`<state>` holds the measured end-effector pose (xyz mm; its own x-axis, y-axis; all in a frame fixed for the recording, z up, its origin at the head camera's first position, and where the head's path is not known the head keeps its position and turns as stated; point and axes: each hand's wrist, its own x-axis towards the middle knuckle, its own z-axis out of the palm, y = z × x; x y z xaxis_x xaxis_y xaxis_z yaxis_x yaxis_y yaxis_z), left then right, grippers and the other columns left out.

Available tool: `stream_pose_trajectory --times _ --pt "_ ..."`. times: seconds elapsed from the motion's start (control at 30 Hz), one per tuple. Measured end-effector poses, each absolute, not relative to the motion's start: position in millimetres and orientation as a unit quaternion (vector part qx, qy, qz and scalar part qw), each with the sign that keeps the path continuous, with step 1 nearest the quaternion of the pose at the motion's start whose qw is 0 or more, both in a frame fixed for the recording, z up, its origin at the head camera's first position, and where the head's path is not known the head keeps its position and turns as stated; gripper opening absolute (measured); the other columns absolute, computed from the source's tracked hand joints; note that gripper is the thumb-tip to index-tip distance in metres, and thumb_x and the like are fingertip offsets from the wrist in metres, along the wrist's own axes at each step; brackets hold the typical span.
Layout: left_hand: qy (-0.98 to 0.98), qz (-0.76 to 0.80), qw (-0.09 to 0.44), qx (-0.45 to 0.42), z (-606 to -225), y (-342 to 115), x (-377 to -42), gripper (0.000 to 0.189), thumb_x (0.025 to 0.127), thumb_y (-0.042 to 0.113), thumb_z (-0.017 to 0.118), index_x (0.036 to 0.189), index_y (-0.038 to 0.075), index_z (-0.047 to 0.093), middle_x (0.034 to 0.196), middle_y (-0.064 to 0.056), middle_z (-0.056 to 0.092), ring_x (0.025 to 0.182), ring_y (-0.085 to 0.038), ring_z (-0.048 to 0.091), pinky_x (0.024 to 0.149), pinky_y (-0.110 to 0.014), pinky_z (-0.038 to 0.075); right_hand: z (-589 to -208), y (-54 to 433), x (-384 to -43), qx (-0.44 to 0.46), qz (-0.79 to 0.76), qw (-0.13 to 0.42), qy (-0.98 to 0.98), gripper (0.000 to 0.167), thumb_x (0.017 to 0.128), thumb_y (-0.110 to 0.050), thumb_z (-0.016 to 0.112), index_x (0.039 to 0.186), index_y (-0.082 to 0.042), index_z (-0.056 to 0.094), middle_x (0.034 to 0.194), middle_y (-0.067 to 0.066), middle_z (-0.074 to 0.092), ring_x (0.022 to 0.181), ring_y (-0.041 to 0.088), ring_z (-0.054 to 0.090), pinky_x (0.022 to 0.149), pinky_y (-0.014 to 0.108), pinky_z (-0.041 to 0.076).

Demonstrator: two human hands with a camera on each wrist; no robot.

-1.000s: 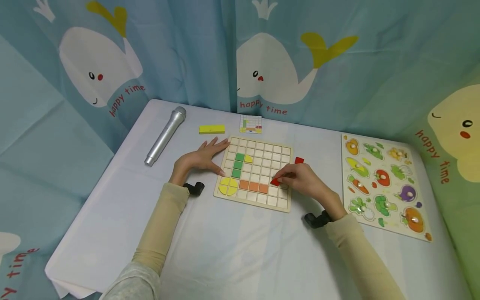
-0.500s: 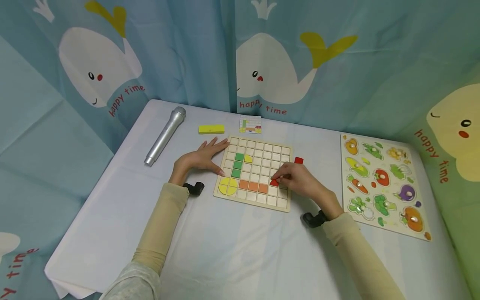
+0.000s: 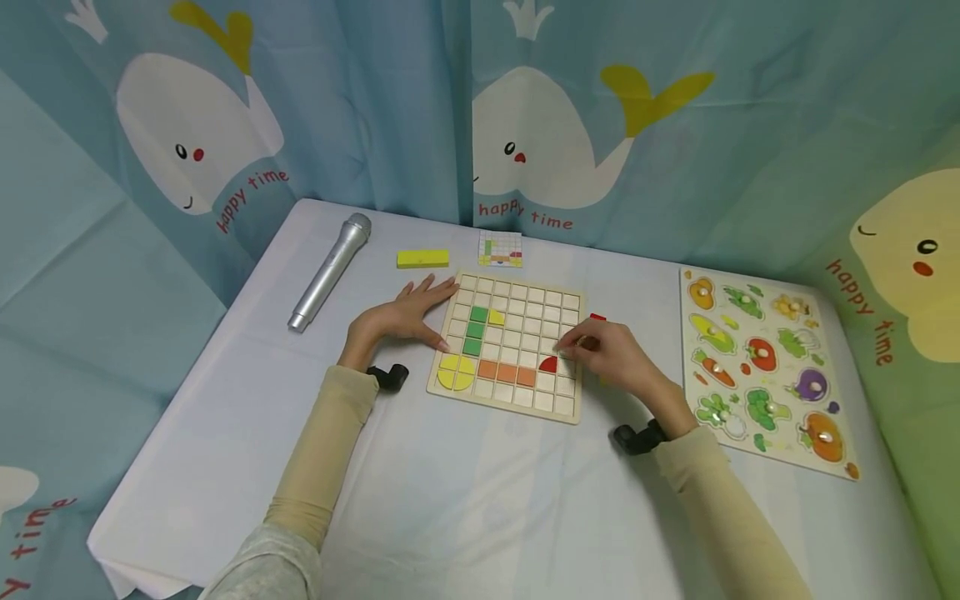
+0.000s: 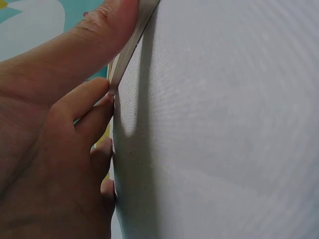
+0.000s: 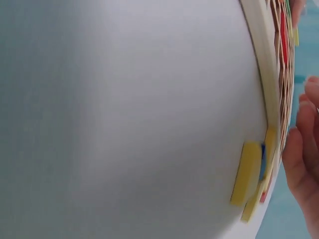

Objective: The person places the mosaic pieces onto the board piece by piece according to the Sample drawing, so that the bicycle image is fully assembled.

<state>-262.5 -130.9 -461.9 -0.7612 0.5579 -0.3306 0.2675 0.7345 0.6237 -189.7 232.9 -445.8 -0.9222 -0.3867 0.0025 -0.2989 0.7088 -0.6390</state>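
Note:
A wooden grid board (image 3: 532, 329) lies mid-table. My left hand (image 3: 397, 323) spreads its fingers along the board's left side, the thumb reaching its edge; the left wrist view shows the thumb (image 4: 94, 35) close up at that edge. Over the board's right part is my right hand (image 3: 611, 354), thumb and fingers loosely bent and holding nothing. Just left of its fingertips, a red quarter-circle piece (image 3: 549, 364) sits in a cell, right of the orange squares (image 3: 507, 374). Also on the board are green squares (image 3: 475, 330), a yellow quarter-circle (image 3: 497, 317) and a yellow circle of quarters (image 3: 456, 372).
Yellow pieces (image 5: 246, 174) and a blue piece (image 5: 262, 162) lie by the board's right edge. A red piece (image 3: 597, 317) is partly hidden behind the right hand. Around stand a pattern card (image 3: 501, 250), a yellow block (image 3: 423, 259), a microphone (image 3: 330, 273) and a vegetable puzzle (image 3: 768, 375).
My right hand has let go of the red quarter-circle, which now lies in its cell, and has shifted slightly right. The left hand has stayed put.

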Motion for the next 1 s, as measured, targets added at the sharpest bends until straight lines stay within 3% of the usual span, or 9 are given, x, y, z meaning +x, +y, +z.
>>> stream_pose_trajectory --times 0.5,1.0 --pt "0.893 0.290 0.261 0.225 -460 -130 -262 0.116 0.079 0.033 0.090 0.167 0.018 0.016 0.175 0.002 0.008 0.161 -0.023 -0.011 0.130 -0.045 -0.012 -452 269 -202 -0.068 -0.324 0.045 0.943 0.017 0.098 -0.007 0.067 0.112 0.001 0.072 0.112 0.022 0.070 0.094 0.033 0.064 0.073 0.028 0.052" --pt "0.891 0.294 0.264 0.223 -458 -129 -261 0.116 0.079 0.032 0.090 0.167 0.018 0.016 0.175 0.002 0.008 0.161 -0.024 -0.011 0.130 -0.045 -0.012 -455 277 -217 -0.022 -0.317 0.092 0.944 0.037 0.099 -0.015 0.066 0.132 0.004 0.064 0.128 0.026 0.059 0.106 0.038 0.057 0.084 0.038 0.052"
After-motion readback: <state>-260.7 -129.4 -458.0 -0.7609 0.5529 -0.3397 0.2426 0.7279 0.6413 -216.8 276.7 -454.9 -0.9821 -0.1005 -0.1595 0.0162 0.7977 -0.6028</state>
